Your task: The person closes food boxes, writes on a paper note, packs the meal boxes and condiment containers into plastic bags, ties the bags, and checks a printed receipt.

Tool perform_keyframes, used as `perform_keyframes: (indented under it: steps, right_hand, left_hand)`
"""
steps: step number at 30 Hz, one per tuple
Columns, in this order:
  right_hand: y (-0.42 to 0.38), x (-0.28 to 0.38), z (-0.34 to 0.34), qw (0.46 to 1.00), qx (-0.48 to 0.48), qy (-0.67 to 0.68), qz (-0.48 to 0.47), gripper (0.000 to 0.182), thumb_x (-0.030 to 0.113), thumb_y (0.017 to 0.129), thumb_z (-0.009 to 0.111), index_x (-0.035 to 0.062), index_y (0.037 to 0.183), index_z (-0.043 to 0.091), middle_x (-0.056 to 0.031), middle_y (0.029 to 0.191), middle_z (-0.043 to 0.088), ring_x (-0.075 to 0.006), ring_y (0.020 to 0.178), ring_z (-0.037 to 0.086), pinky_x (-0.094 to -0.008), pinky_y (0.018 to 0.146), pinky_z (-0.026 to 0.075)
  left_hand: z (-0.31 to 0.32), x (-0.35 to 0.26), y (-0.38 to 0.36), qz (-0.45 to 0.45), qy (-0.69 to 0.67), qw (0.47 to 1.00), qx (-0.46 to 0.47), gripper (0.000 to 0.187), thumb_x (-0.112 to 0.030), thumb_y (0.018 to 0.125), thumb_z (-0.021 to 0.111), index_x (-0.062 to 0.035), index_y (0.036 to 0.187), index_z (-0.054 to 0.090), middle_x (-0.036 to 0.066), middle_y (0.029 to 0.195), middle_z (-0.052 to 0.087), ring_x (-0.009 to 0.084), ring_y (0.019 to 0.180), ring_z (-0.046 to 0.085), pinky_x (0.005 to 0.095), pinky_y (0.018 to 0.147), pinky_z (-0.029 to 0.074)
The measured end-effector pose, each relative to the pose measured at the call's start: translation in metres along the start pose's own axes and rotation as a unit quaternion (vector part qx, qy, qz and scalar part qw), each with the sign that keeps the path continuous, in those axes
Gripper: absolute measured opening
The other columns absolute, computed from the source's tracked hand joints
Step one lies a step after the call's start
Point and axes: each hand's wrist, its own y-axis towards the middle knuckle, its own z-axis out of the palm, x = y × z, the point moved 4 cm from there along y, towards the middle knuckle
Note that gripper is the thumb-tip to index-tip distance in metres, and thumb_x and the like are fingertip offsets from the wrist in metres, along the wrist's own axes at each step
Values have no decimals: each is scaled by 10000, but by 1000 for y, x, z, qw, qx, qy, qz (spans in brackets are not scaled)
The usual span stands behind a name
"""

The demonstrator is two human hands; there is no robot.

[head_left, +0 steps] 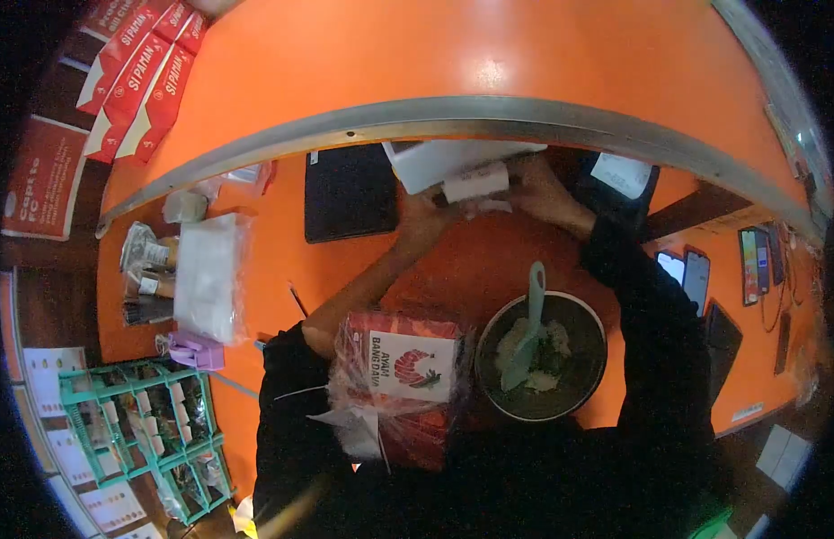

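Observation:
Under the metal-edged shelf, my left hand and my right hand are at either side of a small white roll, their fingers closed on its ends. Behind the roll is a white box-shaped item, partly hidden by the shelf edge. Nearer to me, a red package in clear plastic lies by my left forearm. A dark round bowl to its right holds pale food and a light green spatula.
A black flat device lies left of my hands. Stacked clear plastic bags and a teal rack are farther left. Phones lie at the right. Red boxes stand on the upper orange surface.

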Motion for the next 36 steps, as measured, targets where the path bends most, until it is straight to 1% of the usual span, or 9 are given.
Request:
perform_keyframes:
  steps: [5, 8, 11, 20, 22, 28, 32, 34, 36]
  right_hand:
    - [-16, 7, -12, 998, 29, -34, 37, 224, 174, 667, 627, 7, 802, 565, -95, 777, 592, -166, 737, 549, -305, 672, 434]
    - [-25, 10, -14, 984, 170, -44, 36, 278, 230, 666, 615, -10, 781, 532, -122, 797, 573, -210, 779, 541, -317, 698, 420]
    - [-42, 39, -16, 956, 199, -201, -79, 263, 227, 685, 619, -28, 679, 554, -24, 593, 473, -128, 537, 403, -288, 506, 359]
    - [-117, -37, -23, 836, 358, -305, 282, 292, 254, 682, 624, -23, 638, 542, -53, 552, 468, -142, 514, 429, -321, 469, 375]
    - [-121, -25, -41, 956, 137, -42, 257, 226, 209, 710, 606, -9, 750, 561, -99, 685, 539, -192, 623, 516, -340, 558, 423]
    - [-14, 66, -57, 858, -226, -455, -78, 224, 195, 802, 512, 54, 972, 553, -145, 911, 556, -282, 845, 536, -384, 757, 417]
    - [30, -5, -30, 972, -214, -47, -83, 282, 280, 827, 480, 72, 1005, 544, -132, 977, 541, -275, 942, 497, -387, 825, 375]
    - [16, 34, -15, 861, -185, -446, -159, 366, 357, 838, 449, 88, 1082, 492, -137, 1086, 482, -261, 1016, 452, -384, 873, 344]
    - [21, 35, -21, 918, -128, -360, -105, 392, 372, 834, 456, 86, 1102, 473, -150, 1100, 466, -269, 1017, 448, -385, 873, 344]
  left_hand:
    - [-5, 33, 3, -8, 251, 959, 131, 524, -277, 638, 707, -24, 1054, 513, 124, 1007, 570, 220, 935, 540, 336, 808, 433]
    - [0, -5, 0, 216, 206, 938, 175, 783, -306, 592, 734, -20, 1209, 346, 164, 1186, 413, 291, 1112, 395, 399, 950, 296]
    - [-6, -25, -14, 108, 217, 946, 215, 638, -172, 640, 692, -39, 1187, 391, 124, 1143, 492, 246, 1016, 495, 370, 862, 396]
    - [-37, -75, -14, -139, 343, 924, 93, 387, -195, 699, 642, -97, 1058, 538, 104, 1192, 440, 252, 1102, 400, 409, 885, 318]
    - [-28, -102, -11, 232, 522, 816, -84, 431, -346, 696, 624, -148, 1067, 530, 106, 1185, 408, 300, 1089, 373, 478, 866, 269]
    - [-12, -75, 18, 314, 609, 724, -83, 497, -405, 768, 508, -141, 1181, 424, 144, 1175, 385, 340, 1113, 328, 494, 917, 222]
    - [-9, -61, 22, 298, 615, 727, -66, 495, -395, 780, 496, -107, 1177, 425, 161, 1185, 367, 353, 1115, 321, 509, 924, 212]
    - [-6, -57, 15, 259, 611, 746, -53, 503, -390, 795, 471, -78, 1185, 405, 176, 1189, 354, 364, 1116, 316, 524, 929, 202]
    - [-6, -58, 17, 270, 609, 744, -55, 513, -381, 789, 486, -70, 1188, 396, 191, 1178, 351, 370, 1107, 318, 517, 932, 204]
